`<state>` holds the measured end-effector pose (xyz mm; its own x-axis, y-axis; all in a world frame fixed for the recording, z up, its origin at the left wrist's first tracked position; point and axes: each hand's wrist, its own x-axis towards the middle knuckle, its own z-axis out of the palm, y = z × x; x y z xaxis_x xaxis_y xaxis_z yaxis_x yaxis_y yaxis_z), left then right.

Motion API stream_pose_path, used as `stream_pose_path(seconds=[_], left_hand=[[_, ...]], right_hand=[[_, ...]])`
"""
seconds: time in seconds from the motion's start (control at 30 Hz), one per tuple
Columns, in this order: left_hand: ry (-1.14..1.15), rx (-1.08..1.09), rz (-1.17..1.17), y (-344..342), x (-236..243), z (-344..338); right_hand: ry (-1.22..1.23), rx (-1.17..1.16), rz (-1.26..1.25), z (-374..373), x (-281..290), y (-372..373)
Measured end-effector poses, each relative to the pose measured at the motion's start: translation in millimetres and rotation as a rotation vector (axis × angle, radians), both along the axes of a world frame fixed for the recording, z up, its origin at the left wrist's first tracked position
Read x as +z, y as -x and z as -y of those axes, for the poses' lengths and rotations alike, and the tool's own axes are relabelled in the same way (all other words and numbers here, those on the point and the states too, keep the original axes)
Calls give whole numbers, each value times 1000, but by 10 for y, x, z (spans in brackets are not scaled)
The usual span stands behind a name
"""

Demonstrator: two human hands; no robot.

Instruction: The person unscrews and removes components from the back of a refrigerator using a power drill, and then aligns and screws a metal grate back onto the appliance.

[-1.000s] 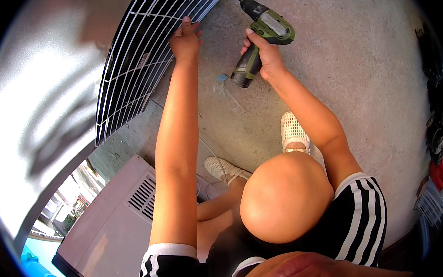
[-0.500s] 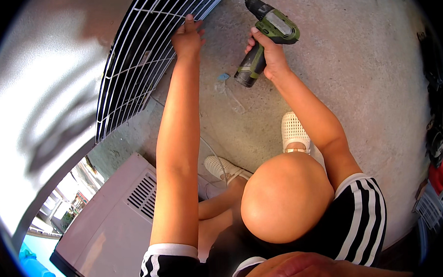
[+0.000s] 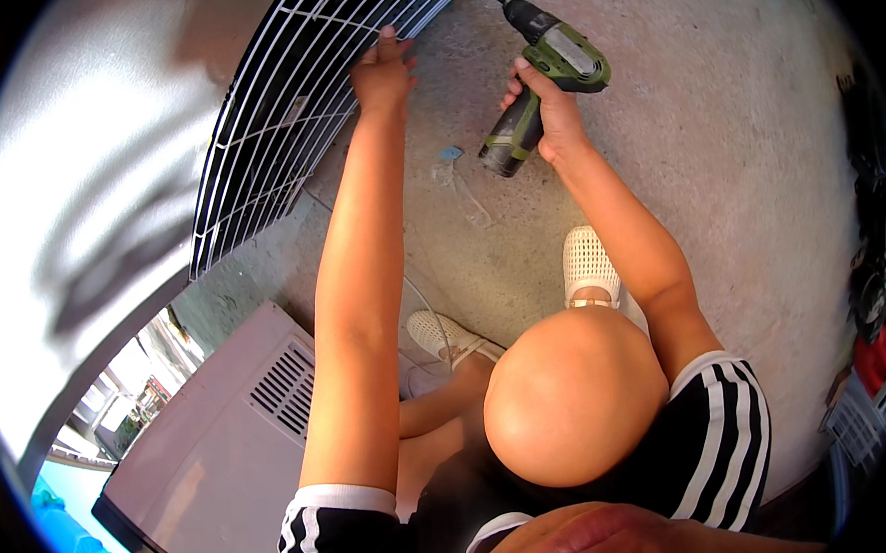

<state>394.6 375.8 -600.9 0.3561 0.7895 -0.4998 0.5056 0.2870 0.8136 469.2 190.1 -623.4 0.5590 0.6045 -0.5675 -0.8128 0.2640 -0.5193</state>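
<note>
My right hand [image 3: 557, 115] is wrapped around the handle of a green and black cordless drill [image 3: 572, 54]. Its long thin bit points up and left, with the tip at the far corner of a white wire grille [image 3: 255, 136]. Dark surface shows behind the curved wires. At the grille's right edge, my left hand [image 3: 382, 77] is closed on the wires, thumb up and fingertips showing on the right side. How firmly those fingers grip is hard to see.
A pale casing with a slotted vent [image 3: 284, 390] stands at lower left. On the concrete floor lie a clear plastic scrap [image 3: 469, 195] and a thin cable [image 3: 424, 297]. My shoes [image 3: 590, 259] are close by. Dark items and a red thing [image 3: 876, 359] line the right edge.
The drill and my right hand have shifted slightly right and down in the picture. The grille and left hand also appear a little further right. Both grips look the same.
</note>
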Motion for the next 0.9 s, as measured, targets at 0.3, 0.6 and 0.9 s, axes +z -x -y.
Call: stream_pose_path(seconds=[0.3, 0.6, 0.9], left_hand=[[12, 5, 18, 4, -5, -15], [12, -18, -3, 8, -5, -31], [24, -26, 10, 28, -17, -42]], right_hand=[[-15, 14, 0, 27, -15, -11], [-24, 26, -5, 39, -35, -26], [-44, 68, -40, 68, -9, -81]])
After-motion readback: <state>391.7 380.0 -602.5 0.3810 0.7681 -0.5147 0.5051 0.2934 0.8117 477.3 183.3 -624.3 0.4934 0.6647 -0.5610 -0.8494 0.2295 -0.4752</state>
